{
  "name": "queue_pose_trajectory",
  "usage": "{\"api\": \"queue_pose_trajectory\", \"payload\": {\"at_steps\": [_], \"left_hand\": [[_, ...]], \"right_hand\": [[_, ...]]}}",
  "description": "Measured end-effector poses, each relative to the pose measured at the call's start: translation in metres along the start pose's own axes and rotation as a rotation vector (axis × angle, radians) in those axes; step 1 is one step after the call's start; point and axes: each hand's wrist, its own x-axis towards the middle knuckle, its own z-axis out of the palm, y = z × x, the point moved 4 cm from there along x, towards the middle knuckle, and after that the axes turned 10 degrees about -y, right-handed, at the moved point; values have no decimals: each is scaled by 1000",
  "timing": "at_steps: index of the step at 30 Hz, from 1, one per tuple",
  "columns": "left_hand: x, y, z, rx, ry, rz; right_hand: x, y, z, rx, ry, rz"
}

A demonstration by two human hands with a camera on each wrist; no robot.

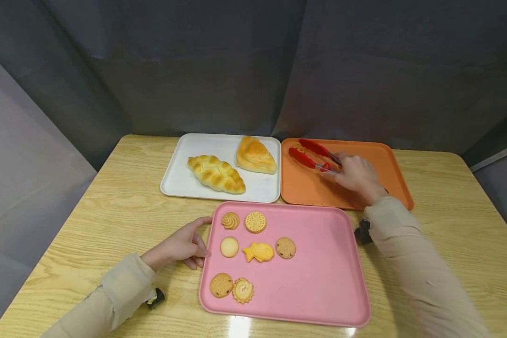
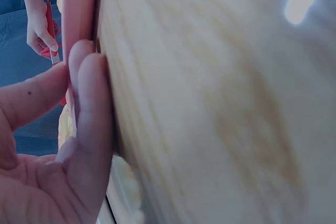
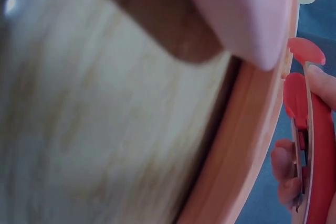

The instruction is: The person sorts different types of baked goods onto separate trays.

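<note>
My right hand (image 1: 355,176) grips red tongs (image 1: 306,158) over the orange tray (image 1: 384,162). The tong heads stand apart, with a small orange-brown piece (image 1: 301,149) by them; whether they touch it I cannot tell. At the left rim of the pink tray (image 1: 321,281), my left hand (image 1: 183,245) pinches the edge between thumb and fingers, as the left wrist view shows. On that tray lie a swirl cookie (image 1: 230,220), a dotted round cookie (image 1: 255,222), a plain round one (image 1: 229,247), a fish-shaped cookie (image 1: 259,252), two chip cookies (image 1: 286,248) and a crimped tartlet (image 1: 242,290).
A white tray (image 1: 177,180) stands at the back left, touching the orange one, and carries a braided bread (image 1: 217,174) and a triangular pastry (image 1: 255,156). The pink tray sits in front of both on a wooden table (image 1: 110,206). Dark cloth (image 1: 211,70) hangs behind.
</note>
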Motion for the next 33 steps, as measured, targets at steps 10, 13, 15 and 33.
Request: {"api": "queue_pose_trajectory", "payload": {"at_steps": [10, 13, 15, 33], "left_hand": [[0, 2, 1, -1, -5, 7], [-1, 2, 1, -3, -9, 12], [-1, 2, 1, -4, -9, 12], [0, 1, 0, 2, -5, -14]], "right_hand": [[-7, 4, -3, 57, 9, 3], [-13, 3, -7, 57, 19, -3], [-17, 2, -9, 46, 15, -10], [-73, -2, -16, 0, 168, -200]]}}
